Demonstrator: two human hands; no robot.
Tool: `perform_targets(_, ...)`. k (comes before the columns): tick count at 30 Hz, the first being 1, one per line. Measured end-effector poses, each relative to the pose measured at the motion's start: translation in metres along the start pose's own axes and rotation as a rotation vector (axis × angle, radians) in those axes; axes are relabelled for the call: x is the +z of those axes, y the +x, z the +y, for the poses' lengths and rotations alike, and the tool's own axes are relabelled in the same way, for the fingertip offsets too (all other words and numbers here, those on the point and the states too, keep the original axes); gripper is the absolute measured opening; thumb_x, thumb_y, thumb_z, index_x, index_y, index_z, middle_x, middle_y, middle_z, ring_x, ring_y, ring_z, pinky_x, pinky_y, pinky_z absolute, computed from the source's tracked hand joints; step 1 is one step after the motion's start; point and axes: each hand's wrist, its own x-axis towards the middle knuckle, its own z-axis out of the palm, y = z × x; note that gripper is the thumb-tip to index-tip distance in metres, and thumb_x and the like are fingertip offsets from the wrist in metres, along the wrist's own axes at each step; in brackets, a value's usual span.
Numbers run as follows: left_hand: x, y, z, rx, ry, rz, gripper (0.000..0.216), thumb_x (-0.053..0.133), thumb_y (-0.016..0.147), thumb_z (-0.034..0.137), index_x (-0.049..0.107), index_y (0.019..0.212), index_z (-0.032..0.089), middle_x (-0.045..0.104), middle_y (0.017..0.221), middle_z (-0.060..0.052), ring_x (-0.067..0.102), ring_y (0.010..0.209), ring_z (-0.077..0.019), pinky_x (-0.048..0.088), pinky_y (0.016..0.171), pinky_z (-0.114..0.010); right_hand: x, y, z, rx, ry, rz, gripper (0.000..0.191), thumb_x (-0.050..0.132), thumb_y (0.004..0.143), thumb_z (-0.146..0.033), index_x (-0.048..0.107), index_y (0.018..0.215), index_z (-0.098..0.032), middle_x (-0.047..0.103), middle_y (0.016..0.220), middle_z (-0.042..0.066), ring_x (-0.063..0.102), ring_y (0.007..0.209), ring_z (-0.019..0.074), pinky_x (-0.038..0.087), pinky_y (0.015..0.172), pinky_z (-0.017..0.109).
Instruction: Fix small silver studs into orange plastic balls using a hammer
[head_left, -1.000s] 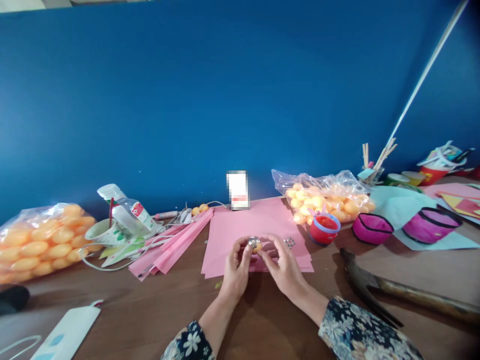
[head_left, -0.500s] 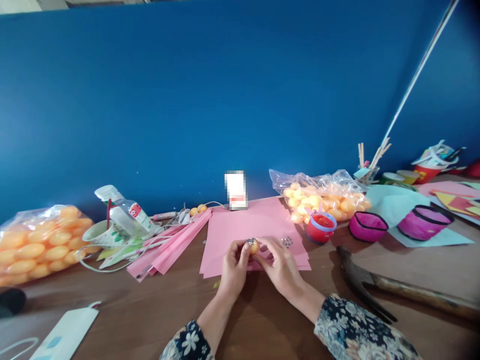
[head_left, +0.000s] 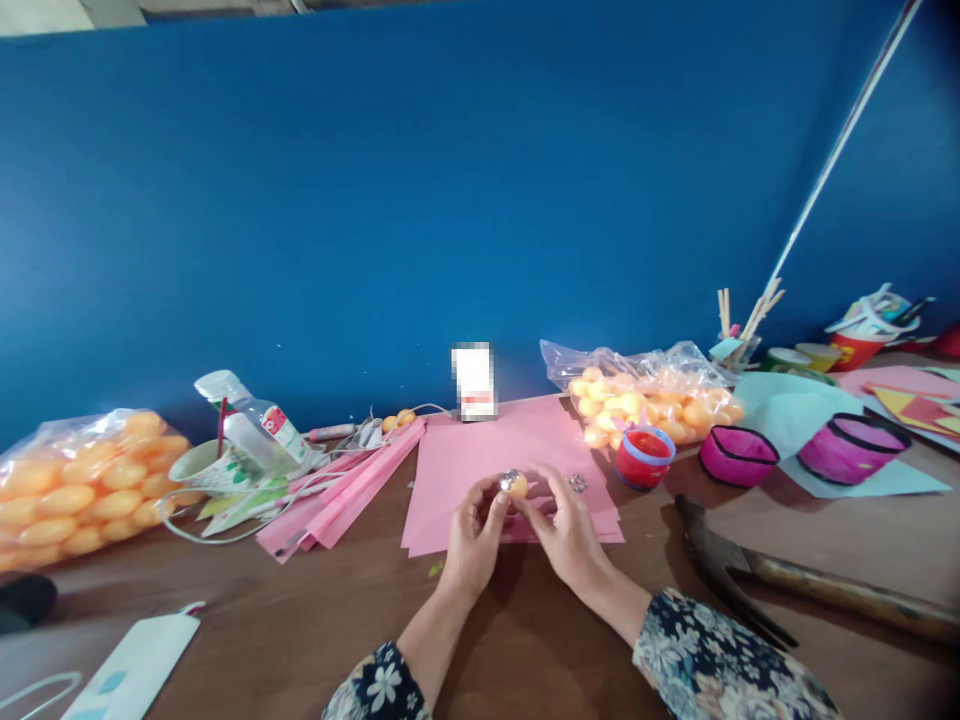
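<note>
A small yellow-orange ball (head_left: pixel 519 487) sits between my two hands above the pink paper (head_left: pixel 495 435). A shiny silver piece (head_left: pixel 508 477) is on the ball's upper left side; its exact shape is too small to tell. My left hand (head_left: pixel 476 540) grips the ball from the left, thumb towards me. From the right, the thumb and fingertips of my right hand (head_left: pixel 566 525) close around the ball. Behind my right fingers, a little silver cluster (head_left: pixel 577 483) lies on the paper.
A claw hammer (head_left: pixel 750 565) lies at right. Behind it stand a red tub (head_left: pixel 645 458) and magenta rings (head_left: pixel 739 455). Bags of orange balls lie left (head_left: pixel 97 490) and right (head_left: pixel 652 400). Pink strips (head_left: pixel 352 480) and a plastic bottle (head_left: pixel 259 430) are left.
The ball has turned slightly in my fingers, so the silver piece shows more on top. My right fingers have shifted a little. Other things stay put.
</note>
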Motion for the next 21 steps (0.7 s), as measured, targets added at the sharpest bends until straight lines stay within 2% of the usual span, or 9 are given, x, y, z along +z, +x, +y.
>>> perform_targets(4,-0.0003,-0.0003,0.0014,0.042,0.032,-0.02,0.035,0.055,0.077,0.038,0.056,0.104,0.016,0.064,0.099,-0.009,0.062,0.086,-0.02,0.054,0.071,-0.03,-0.0008,0.0003,-0.0021,-0.023,-0.018,-0.032,0.027,0.05,0.082,-0.033,0.053,0.106,-0.02,0.062,0.1,0.01,0.061,0.087,0.0211,0.052,0.074,0.035)
perform_targets(9,-0.0018,-0.0014,0.0002,0.069,0.072,0.001,0.041,0.056,0.077,0.036,0.051,0.115,0.021,0.062,0.097,-0.006,0.062,0.078,-0.0152,0.054,0.07,-0.028,-0.0024,0.0007,-0.0072,0.035,0.032,-0.048,0.032,0.046,0.085,-0.033,0.048,0.114,-0.02,0.061,0.105,0.009,0.061,0.089,0.0201,0.051,0.074,0.032)
perform_targets(12,-0.002,-0.0012,-0.0001,0.095,0.098,0.008,0.042,0.056,0.077,0.035,0.05,0.116,0.02,0.061,0.097,-0.006,0.061,0.077,-0.0146,0.054,0.07,-0.029,-0.0023,0.0004,-0.0067,0.017,0.038,-0.058,0.031,0.044,0.086,-0.032,0.048,0.115,-0.021,0.06,0.109,0.009,0.058,0.095,0.0209,0.05,0.079,0.033)
perform_targets(21,-0.0015,-0.001,-0.0022,0.061,0.064,-0.031,0.038,0.055,0.078,0.038,0.054,0.109,0.016,0.063,0.098,-0.009,0.062,0.081,-0.0179,0.054,0.069,-0.029,-0.0018,0.0005,-0.0019,-0.045,0.004,-0.077,0.026,0.045,0.085,-0.027,0.049,0.11,-0.021,0.06,0.104,0.008,0.058,0.09,0.0192,0.05,0.075,0.031)
